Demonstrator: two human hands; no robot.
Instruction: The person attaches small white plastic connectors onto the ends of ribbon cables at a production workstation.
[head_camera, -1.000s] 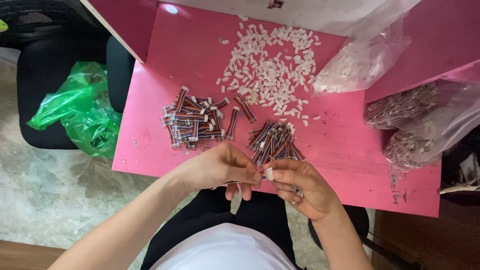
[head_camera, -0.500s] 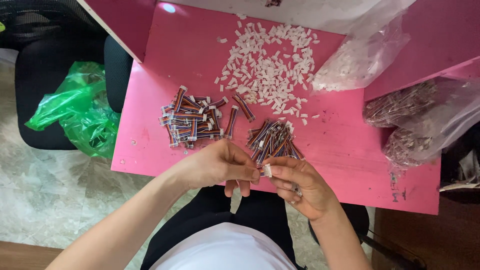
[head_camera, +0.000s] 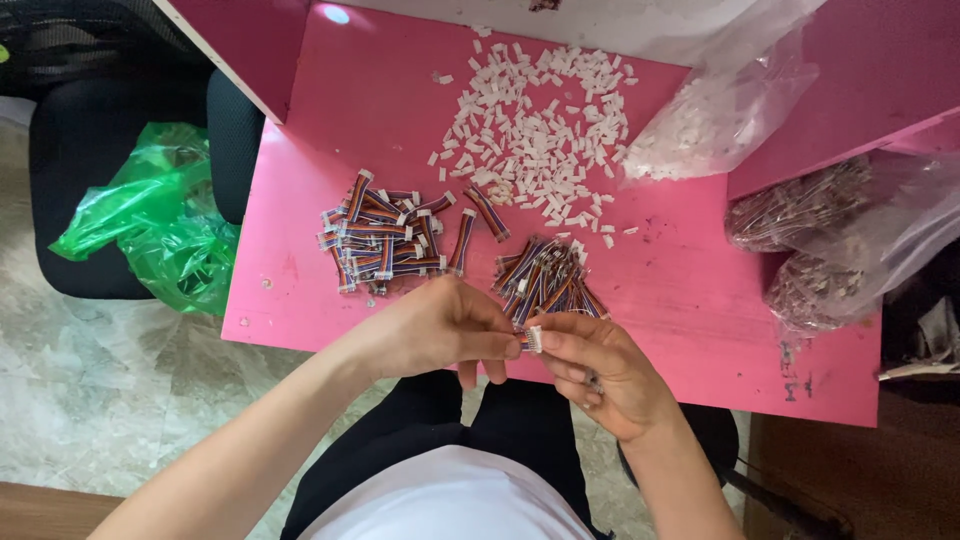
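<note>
Over the near edge of the pink table (head_camera: 690, 300), my left hand (head_camera: 440, 330) and my right hand (head_camera: 600, 370) meet. Between their fingertips sits a small white connector (head_camera: 534, 339) on a short striped ribbon wire, most of it hidden by the fingers. Both hands pinch it. Just beyond the hands lies a loose pile of striped wires (head_camera: 545, 275). A second pile of wires with white ends (head_camera: 385, 235) lies to the left. Farther back, several small white connectors (head_camera: 540, 140) are scattered.
A clear bag of white connectors (head_camera: 720, 120) lies at the back right. Two clear bags of wires (head_camera: 830, 240) sit at the table's right edge. A green plastic bag (head_camera: 150, 230) rests on a dark chair (head_camera: 90, 150) to the left, above a marble floor.
The hands stay at the same spot; the fingers have shifted slightly around the connector. The pale strip that hung below my left hand is no longer visible.
</note>
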